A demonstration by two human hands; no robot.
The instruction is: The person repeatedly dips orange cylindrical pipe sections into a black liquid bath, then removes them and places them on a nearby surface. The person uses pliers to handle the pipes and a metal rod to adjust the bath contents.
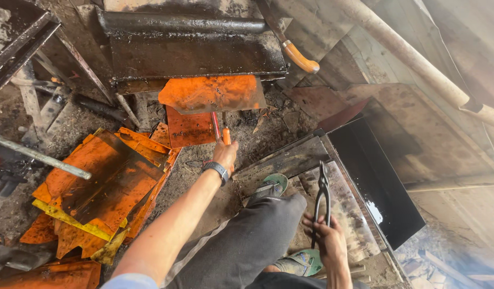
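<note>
1. Both hands were at work over a dirty workshop floor (86, 120): the left hand (225, 156) reached far forward, fingers wrapped around the orange handles of a tool (221, 131), and the right hand (327, 238) stayed near, closed around the handles of black pincers (323, 192).
2. At the far left, dark metal bars and a grey rod (41, 157) lay across the floor.
3. Near left of the outstretched arm sat a loose pile of orange metal sheets (105, 182), some blackened in the middle, with yellow strips (70, 219) along the near edge.
4. A dark watch (217, 170) sat on the left wrist.
5. Just beyond the left hand, the tool's red-and-orange handles ran up to an orange metal sheet (212, 93); its far edge lay under a heavy black metal block (196, 51), and the tool's tip met the sheet's near edge. Whether the tip was gripping the sheet I cannot tell.
6. Another orange sheet (189, 128) lay flat on the floor beneath it.
7. Right of the block, a tool with an orange wooden handle (299, 58) leaned at the far side.
8. In the near middle, a knee in grey trousers (257, 235) and a foot in a green sandal (276, 184) rested on dark sheets.
9. The pincers pointed away from the person, their tips together, held above a grey metal sheet (348, 214).
10. Right of that stood a black glossy sheet (375, 176), and a long pale wooden pole (412, 59) crossed the far right corner.
</note>
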